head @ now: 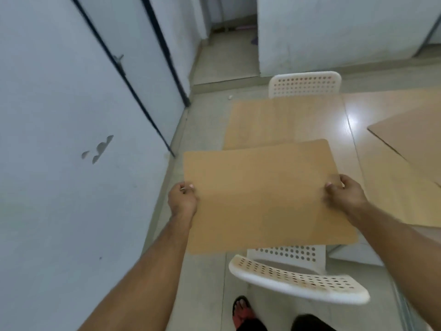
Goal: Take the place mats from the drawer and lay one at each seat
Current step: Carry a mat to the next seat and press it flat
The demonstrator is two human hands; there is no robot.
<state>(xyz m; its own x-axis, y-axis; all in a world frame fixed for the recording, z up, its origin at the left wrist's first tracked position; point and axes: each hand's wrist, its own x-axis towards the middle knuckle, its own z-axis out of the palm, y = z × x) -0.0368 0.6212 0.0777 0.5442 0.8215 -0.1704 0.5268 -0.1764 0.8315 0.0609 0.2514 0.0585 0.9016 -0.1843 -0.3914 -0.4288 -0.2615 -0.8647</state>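
Head view, sole view on record.

Progress: two mats are already laid, by the look of it. Far mat (pixel 281 120) lies flat at the table's (pixel 353 130) far left end, in front of the far chair (pixel 305 84). Side mat (pixel 410 137) lies on the table's right part, set at an angle and cut off by the frame edge. A third, the held mat (pixel 262 197), is in the air at the table's near edge, above the near chair (pixel 298 280), and not yet set down. Judgement: the task is past its midpoint, with this seat the one in hand. The drawer is out of view and the full count of seats cannot be told.

Hands: the left hand (pixel 182 199) pinches the held mat's left edge, thumb on top and fingers curled beneath. The right hand (pixel 346 194) pinches the right edge in the same way, its lower fingers hidden.

Item: held mat, rectangular with rounded corners, plain matt tan, thin. It stays nearly flat between the two grips, so it is probably fairly stiff. Its far edge overlaps the table's near edge in the picture. No pattern or marking is visible.

Other: a sandalled foot (pixel 243 309) stands on the floor below the near chair.
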